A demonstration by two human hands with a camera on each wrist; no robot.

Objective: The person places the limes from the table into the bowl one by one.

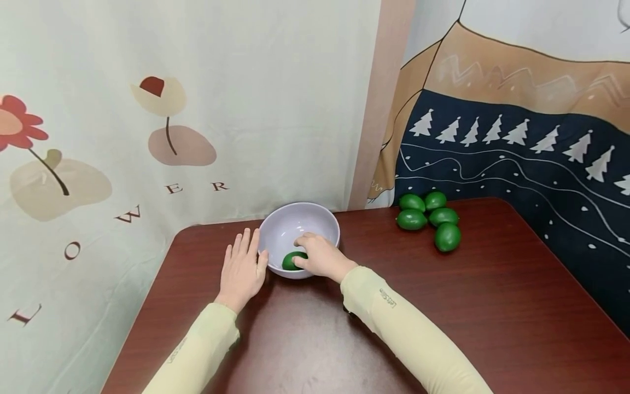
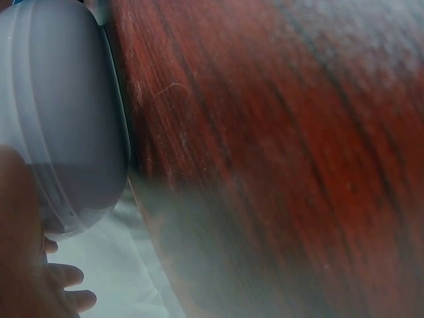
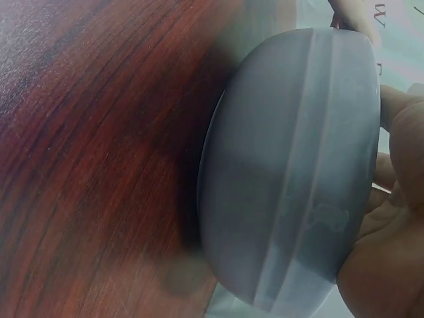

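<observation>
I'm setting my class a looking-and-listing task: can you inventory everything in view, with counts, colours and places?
Table: 1, reddish-brown, under everything
Bowl: 1, pale lilac, near the table's far edge
Fruit in the bowl: 1, green, at the bowl's near side
Loose fruits: 5, green, clustered on the table, right of the bowl
Flower-print cloth: 1, pale, behind and left
Pink band: 1, pinkish, between the cloths
Tree-print cloth: 1, navy, tan and white, behind and right
Sleeves: 2, pale yellow, on both arms
Left hand: 1, bare, at the bowl's left side
Right hand: 1, bare, reaching into the bowl
</observation>
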